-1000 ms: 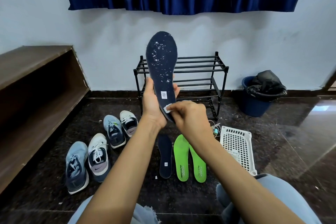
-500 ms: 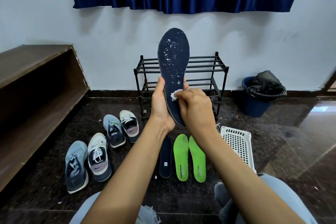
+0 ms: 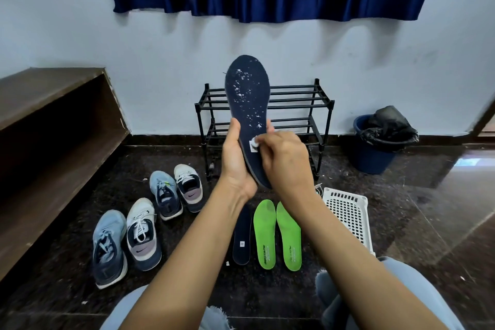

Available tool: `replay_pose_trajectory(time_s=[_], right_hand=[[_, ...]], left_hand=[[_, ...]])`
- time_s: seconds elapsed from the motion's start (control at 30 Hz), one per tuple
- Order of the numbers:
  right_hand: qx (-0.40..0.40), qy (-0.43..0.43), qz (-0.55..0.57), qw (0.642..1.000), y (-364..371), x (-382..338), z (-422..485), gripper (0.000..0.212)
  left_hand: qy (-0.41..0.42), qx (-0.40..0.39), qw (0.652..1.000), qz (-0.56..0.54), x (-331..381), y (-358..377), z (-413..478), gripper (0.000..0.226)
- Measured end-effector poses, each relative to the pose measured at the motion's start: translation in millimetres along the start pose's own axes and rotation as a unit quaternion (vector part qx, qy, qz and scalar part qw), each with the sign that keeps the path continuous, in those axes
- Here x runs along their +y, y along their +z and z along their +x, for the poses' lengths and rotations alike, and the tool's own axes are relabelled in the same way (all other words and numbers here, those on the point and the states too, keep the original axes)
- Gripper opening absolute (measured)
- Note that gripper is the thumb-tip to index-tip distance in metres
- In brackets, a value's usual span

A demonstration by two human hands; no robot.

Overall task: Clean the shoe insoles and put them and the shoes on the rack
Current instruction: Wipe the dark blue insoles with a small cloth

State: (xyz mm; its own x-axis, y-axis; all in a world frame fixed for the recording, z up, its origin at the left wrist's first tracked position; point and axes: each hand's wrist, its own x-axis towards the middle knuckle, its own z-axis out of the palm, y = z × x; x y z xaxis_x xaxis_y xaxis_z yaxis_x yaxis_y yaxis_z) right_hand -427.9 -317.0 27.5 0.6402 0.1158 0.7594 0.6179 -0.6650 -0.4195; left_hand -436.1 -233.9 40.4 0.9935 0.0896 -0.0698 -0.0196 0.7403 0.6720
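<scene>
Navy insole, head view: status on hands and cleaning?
Left hand grips navy insole upright, low down. Right hand pinches white wipe against it. White specks across upper half. Rack behind, nothing between.

Dark polished stone floor (image 3: 428, 222), kinda glossy on the right and dotted with little white bits. Sitting on it: four sneakers on the left in two pairs, a light blue one (image 3: 108, 246) beside a white one (image 3: 143, 233) up front, another blue (image 3: 164, 194) and white (image 3: 188, 186) behind. Middle has a navy insole (image 3: 242, 238) lying flat, two green insoles (image 3: 265, 233) just beside it, then a white plastic basket (image 3: 348, 214). By the wall stand a black rack (image 3: 294, 106) and a blue bin (image 3: 372, 158)
</scene>
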Motion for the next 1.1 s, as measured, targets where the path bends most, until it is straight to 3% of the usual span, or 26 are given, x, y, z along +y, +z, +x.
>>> replay_pose_trajectory(time_s=[0.13, 0.3, 0.83, 0.97, 1.1], right_hand=[[-0.015, 0.008, 0.003, 1.000, -0.3, 1.6, 0.3, 0.016], [-0.104, 0.059, 0.071, 0.990, -6.3, -5.7, -19.8, 0.019], [-0.002, 0.010, 0.024, 1.000, -2.9, 2.7, 0.2, 0.015], [-0.018, 0.014, 0.027, 0.999, -4.6, -0.8, -5.7, 0.016], [-0.090, 0.046, 0.082, 0.992, -7.6, -5.6, -19.9, 0.019]], left_hand=[[-0.007, -0.006, 1.000, 0.000, -0.5, -0.8, -0.1, 0.055], [0.044, 0.012, 0.999, -0.020, 13.9, -10.5, 10.0, 0.055], [-0.004, -0.001, 1.000, -0.025, -2.5, -3.4, 0.3, 0.060], [0.010, 0.004, 1.000, -0.011, 5.0, -3.3, 0.9, 0.058], [0.049, 0.018, 0.998, -0.021, 12.9, -10.9, 6.5, 0.057]])
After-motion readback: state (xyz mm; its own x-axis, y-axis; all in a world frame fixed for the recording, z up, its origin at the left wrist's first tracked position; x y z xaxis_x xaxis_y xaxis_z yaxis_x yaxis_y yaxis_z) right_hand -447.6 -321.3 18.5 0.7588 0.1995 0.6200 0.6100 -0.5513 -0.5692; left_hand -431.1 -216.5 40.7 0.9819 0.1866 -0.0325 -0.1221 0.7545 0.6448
